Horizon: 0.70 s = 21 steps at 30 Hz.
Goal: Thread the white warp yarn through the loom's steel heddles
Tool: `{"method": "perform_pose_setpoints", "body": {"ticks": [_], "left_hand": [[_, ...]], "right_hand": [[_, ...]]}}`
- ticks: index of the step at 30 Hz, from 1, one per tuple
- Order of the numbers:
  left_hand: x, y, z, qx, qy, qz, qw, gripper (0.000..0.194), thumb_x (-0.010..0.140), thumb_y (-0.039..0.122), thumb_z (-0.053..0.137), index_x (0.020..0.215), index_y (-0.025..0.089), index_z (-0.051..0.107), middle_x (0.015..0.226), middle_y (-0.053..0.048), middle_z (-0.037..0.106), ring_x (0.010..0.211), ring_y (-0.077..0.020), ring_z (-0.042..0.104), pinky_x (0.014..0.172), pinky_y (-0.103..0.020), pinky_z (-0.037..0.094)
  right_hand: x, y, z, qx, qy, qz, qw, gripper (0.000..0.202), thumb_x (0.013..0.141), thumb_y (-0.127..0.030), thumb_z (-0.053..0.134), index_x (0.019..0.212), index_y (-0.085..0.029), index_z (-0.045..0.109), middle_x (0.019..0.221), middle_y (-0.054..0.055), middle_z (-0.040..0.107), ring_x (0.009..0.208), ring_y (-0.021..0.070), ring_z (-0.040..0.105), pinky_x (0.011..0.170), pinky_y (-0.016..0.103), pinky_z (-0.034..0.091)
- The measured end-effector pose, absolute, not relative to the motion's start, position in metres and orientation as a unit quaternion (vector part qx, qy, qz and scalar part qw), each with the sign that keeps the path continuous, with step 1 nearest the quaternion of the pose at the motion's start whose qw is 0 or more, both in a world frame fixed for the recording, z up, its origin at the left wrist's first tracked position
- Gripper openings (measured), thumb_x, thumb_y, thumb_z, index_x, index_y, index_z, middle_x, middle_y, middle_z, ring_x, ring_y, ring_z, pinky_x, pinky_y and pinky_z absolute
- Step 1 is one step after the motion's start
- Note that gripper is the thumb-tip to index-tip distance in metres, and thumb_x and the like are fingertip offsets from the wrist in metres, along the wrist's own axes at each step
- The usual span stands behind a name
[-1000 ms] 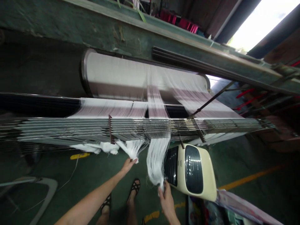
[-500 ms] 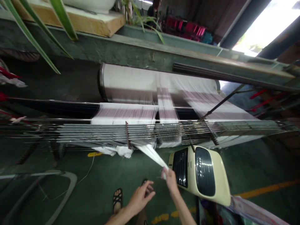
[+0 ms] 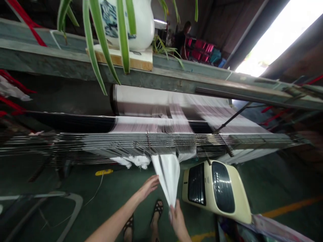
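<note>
A bundle of white threads (image 3: 168,174) hangs from the rows of thin heddle wires (image 3: 161,143) and narrows toward the floor. My right hand (image 3: 177,216) is closed on its lower end and holds it taut. My left hand (image 3: 149,186) is at the bundle's left edge, fingers stretched out, with the fingertips at or just beside the threads. Behind the wires, white and pinkish warp threads (image 3: 136,124) run up to a wide roll (image 3: 141,97). Another white bunch (image 3: 141,162) hangs loose to the left.
A cream-coloured machine (image 3: 239,191) with dark panels stands close at my right. A beam (image 3: 166,74) crosses above, bearing a white plant pot (image 3: 143,25). A yellow object (image 3: 104,172) with a cord and a curved metal frame (image 3: 75,201) are lower left. A person (image 3: 180,38) is far behind.
The white bundle has become wider and now hangs more steeply. My right hand has moved down and left with its end. My left hand has moved up to the bundle's left side. The view has shifted.
</note>
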State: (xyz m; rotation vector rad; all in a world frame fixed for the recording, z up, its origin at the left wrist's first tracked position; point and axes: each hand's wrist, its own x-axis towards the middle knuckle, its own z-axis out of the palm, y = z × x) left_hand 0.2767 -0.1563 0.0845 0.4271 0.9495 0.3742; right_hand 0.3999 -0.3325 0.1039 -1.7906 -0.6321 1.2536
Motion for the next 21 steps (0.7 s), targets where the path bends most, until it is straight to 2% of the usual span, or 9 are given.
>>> {"method": "perform_pose_setpoints", "body": {"ticks": [2,4,6,8,11,13,16,18,21], "left_hand": [[0.288,-0.15,0.09,0.192,0.412,0.165,0.875,0.043,0.077,0.038,0.067,0.111,0.012,0.061,0.115,-0.015,0.066,0.11,-0.0264,0.06,0.093,-0.034,0.044],[0.295,-0.15,0.097,0.183,0.36,0.142,0.904,0.045,0.08,0.04,0.063,0.11,0.006,0.062,0.112,-0.019,0.066,0.108,-0.0294,0.061,0.095,-0.038,0.044],[0.296,-0.151,0.103,0.154,0.283,0.132,0.938,0.051,0.083,0.046,0.057,0.112,0.004,0.061,0.113,-0.02,0.065,0.11,-0.0312,0.059,0.098,-0.041,0.043],[0.29,-0.153,0.105,0.112,0.224,0.136,0.958,0.06,0.084,0.056,0.051,0.115,0.005,0.059,0.115,-0.02,0.064,0.113,-0.0312,0.057,0.099,-0.042,0.042],[0.277,-0.152,0.1,0.069,0.239,0.166,0.954,0.071,0.082,0.069,0.042,0.119,0.01,0.057,0.115,-0.017,0.064,0.113,-0.0263,0.057,0.098,-0.037,0.043],[0.275,-0.146,0.091,0.064,0.28,0.179,0.941,0.064,0.086,0.063,0.041,0.123,0.013,0.054,0.119,-0.014,0.062,0.111,-0.0211,0.058,0.097,-0.032,0.044],[0.292,-0.13,0.076,0.079,0.324,0.169,0.928,0.047,0.092,0.043,0.041,0.128,0.013,0.048,0.124,-0.014,0.059,0.109,-0.0184,0.06,0.095,-0.031,0.045],[0.312,-0.114,0.068,0.094,0.335,0.167,0.922,0.042,0.093,0.034,0.041,0.128,0.011,0.046,0.123,-0.016,0.059,0.106,-0.0194,0.062,0.093,-0.033,0.046],[0.341,-0.089,0.062,0.137,0.329,0.171,0.918,0.038,0.094,0.032,0.04,0.122,0.008,0.051,0.119,-0.017,0.06,0.103,-0.0221,0.062,0.092,-0.036,0.046]], "right_hand": [[0.389,-0.348,0.096,-0.733,-0.24,0.496,0.4,0.075,0.049,-0.09,0.052,0.07,-0.018,0.06,0.07,0.008,0.064,0.077,0.0233,0.063,0.064,0.03,0.05],[0.377,-0.353,0.1,-0.708,-0.229,0.554,0.373,0.075,0.049,-0.091,0.049,0.062,-0.018,0.055,0.052,0.004,0.056,0.054,0.0177,0.058,0.048,0.026,0.045],[0.375,-0.345,0.121,-0.675,-0.216,0.604,0.364,0.072,0.052,-0.09,0.049,0.057,-0.018,0.051,0.038,-0.002,0.044,0.034,0.011,0.043,0.034,0.022,0.03],[0.388,-0.332,0.157,-0.636,-0.193,0.642,0.381,0.066,0.058,-0.083,0.055,0.054,-0.018,0.048,0.034,-0.006,0.038,0.026,0.0068,0.032,0.03,0.021,0.021],[0.425,-0.318,0.221,-0.555,-0.149,0.665,0.477,0.051,0.073,-0.065,0.06,0.058,-0.019,0.046,0.041,-0.01,0.031,0.03,0.003,0.022,0.034,0.021,0.024],[0.449,-0.314,0.254,-0.532,-0.13,0.639,0.54,0.039,0.078,-0.054,0.061,0.067,-0.018,0.05,0.048,-0.01,0.03,0.035,0.0026,0.02,0.038,0.02,0.025],[0.466,-0.314,0.272,-0.518,-0.106,0.633,0.566,0.031,0.08,-0.046,0.062,0.075,-0.017,0.054,0.051,-0.01,0.032,0.038,0.0025,0.022,0.041,0.019,0.026],[0.462,-0.32,0.261,-0.527,-0.111,0.646,0.542,0.033,0.08,-0.048,0.061,0.072,-0.017,0.054,0.048,-0.01,0.033,0.035,0.0026,0.023,0.04,0.019,0.026],[0.44,-0.342,0.218,-0.6,-0.181,0.656,0.421,0.049,0.074,-0.063,0.06,0.063,-0.015,0.056,0.039,-0.007,0.039,0.029,0.0046,0.03,0.034,0.021,0.023]]}}
